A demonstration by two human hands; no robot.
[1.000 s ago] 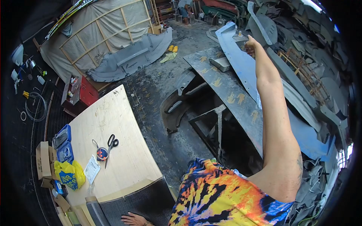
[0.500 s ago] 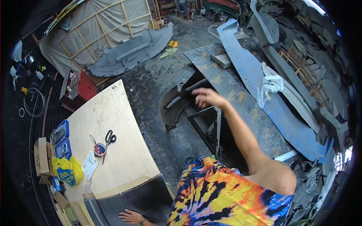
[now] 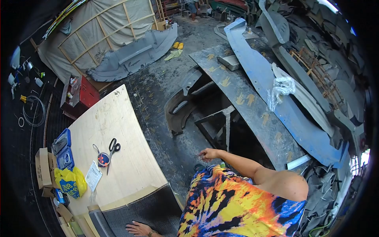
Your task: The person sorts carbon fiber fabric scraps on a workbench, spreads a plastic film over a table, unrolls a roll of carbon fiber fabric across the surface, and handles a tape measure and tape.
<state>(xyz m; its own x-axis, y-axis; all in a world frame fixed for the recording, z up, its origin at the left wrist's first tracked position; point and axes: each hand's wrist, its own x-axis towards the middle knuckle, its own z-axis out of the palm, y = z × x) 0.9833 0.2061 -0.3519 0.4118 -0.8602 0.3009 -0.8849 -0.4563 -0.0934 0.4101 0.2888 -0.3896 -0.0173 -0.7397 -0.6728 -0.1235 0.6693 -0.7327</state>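
Observation:
My left hand [image 3: 139,228] lies flat, fingers spread, on the black woven carbon-fibre cloth [image 3: 154,207] at the near end of the wooden table. One end of the cloth is rolled up on a tube [image 3: 98,221]. My right hand [image 3: 209,154] hangs in the air in front of my body, its fingers loosely bent and apart, with nothing seen in them. Farther up the table are black-handled scissors [image 3: 113,150] and, touching or close beside them, a round tape measure [image 3: 103,159]. A printed paper slip [image 3: 93,176] lies nearer the left edge.
Along the table's left side are a yellow plastic bag [image 3: 75,182], a blue tool case [image 3: 63,152] and a cardboard box [image 3: 43,170]. A red toolbox [image 3: 87,96] stands beyond. To the right, a dark workbench [image 3: 241,89] bears a long blue-grey panel [image 3: 262,85]. A person [image 3: 192,10] is far back.
My right hand has come down and back toward my body from over the dark curved part by the workbench. My left hand stays flat on the cloth. The view has shifted slightly.

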